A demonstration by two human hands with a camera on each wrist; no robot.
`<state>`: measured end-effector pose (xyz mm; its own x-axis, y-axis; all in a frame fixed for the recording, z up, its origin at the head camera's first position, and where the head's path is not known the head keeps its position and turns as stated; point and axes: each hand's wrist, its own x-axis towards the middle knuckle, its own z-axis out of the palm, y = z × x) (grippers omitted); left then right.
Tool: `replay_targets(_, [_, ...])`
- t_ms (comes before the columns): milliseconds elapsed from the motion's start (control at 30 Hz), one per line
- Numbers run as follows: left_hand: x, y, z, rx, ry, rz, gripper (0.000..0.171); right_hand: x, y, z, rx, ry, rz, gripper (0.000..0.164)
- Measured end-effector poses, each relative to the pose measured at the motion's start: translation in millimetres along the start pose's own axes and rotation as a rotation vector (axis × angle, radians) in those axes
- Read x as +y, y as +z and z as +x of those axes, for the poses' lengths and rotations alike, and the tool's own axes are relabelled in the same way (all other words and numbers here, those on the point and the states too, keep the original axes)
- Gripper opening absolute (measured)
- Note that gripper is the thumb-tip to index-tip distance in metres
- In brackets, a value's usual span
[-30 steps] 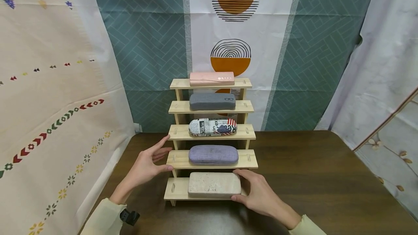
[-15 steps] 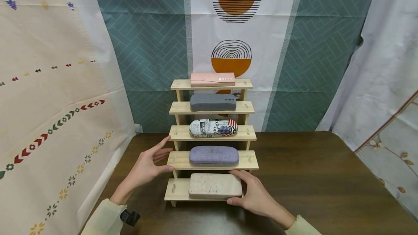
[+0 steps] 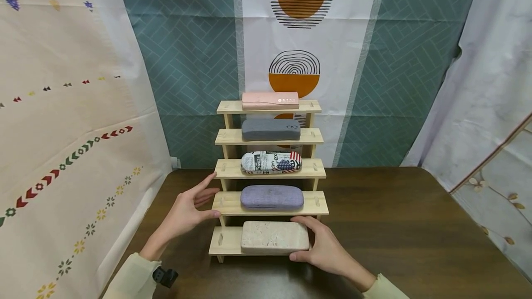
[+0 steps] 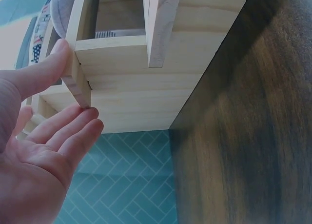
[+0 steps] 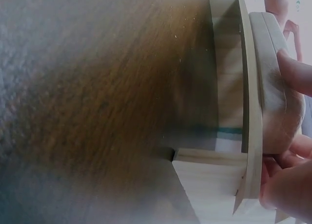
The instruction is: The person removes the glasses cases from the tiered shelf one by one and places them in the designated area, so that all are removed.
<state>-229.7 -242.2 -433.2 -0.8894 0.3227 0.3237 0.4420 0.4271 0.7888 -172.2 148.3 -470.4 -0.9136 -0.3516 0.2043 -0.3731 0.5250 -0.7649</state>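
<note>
A cream glasses case (image 3: 274, 236) lies on the lowest step of a pale wooden stepped stand (image 3: 230, 241). My right hand (image 3: 324, 248) grips its right end, thumb along the front and fingers behind; the right wrist view shows the thumb (image 5: 297, 75) pressed on the case. At the stand's left side, my left hand (image 3: 187, 209) pinches the end of the second step, as the left wrist view shows with the thumb (image 4: 41, 72) on one edge and fingertips (image 4: 90, 121) on the other. A purple glasses case (image 3: 272, 197) rests on that step.
Higher steps bear a newsprint-patterned glasses case (image 3: 271, 162), a grey one (image 3: 271, 130) and a pink one (image 3: 270, 101) on top. The stand is on a dark wooden table (image 3: 386, 225), with patterned cloths (image 3: 187, 59) hanging behind and at both sides.
My right hand has slid slightly left, farther along the cream glasses case, which has shifted a touch to the right. The left hand has stayed in place.
</note>
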Motion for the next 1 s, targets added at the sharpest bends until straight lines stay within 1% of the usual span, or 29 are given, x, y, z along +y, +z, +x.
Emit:
replay_targets(133, [0.2, 0.2, 0.2, 0.0, -0.006, 0.007, 0.105, -0.4, 1.1, 1.4, -0.009, 0.008, 0.008, 0.079])
replay_targets(300, [0.4, 0.6, 1.3, -0.004, -0.009, 0.007, 0.106, -1.5, 1.6, 2.4, -0.001, 0.008, 0.005, 0.08])
replay_targets(467, [1.1, 0.5, 1.1, -0.005, -0.008, 0.0, 0.105, -2.3, 2.8, 2.2, 0.013, 0.015, 0.011, 0.076])
replay_targets(667, [0.6, 0.4, -0.5, -0.006, -0.007, 0.003, 0.105, -2.1, 4.9, -1.0, 0.039, 0.02, 0.021, 0.072])
replay_targets(1000, [-0.1, 0.0, -1.1, -0.005, 0.007, -0.008, 0.105, -4.6, 5.0, -4.3, 0.091, 0.021, 0.046, 0.073])
